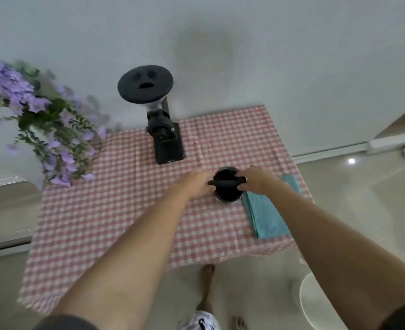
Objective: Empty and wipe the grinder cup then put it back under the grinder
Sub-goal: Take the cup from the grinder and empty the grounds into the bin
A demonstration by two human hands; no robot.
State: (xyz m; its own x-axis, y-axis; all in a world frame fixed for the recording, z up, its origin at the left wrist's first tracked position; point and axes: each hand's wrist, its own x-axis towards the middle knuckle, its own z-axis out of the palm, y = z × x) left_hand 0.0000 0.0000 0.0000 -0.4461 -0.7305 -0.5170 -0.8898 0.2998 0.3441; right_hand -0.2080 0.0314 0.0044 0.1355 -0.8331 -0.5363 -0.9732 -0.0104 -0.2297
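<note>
Our 2 hands, left hand (197, 184) and right hand (256, 183), hold the grinder cup (227, 186) between them, the blue cloth (266, 217) just beside our right hand

A pale wall (291, 55) backs the desk (101, 210) in pink-checked cloth, purple flowers (42, 120) at nine o'clock, glossy light floor (363, 210) at four o'clock reflecting a lamp.

Readable text: none | grinder (165, 136): a small pale mark low on its black front, too blurred to make out | cloth (268, 215): plain, no label showing | checked table (115, 210) cover: pattern only, no lettering | shorts (202, 321): a dark print, illegible
</note>
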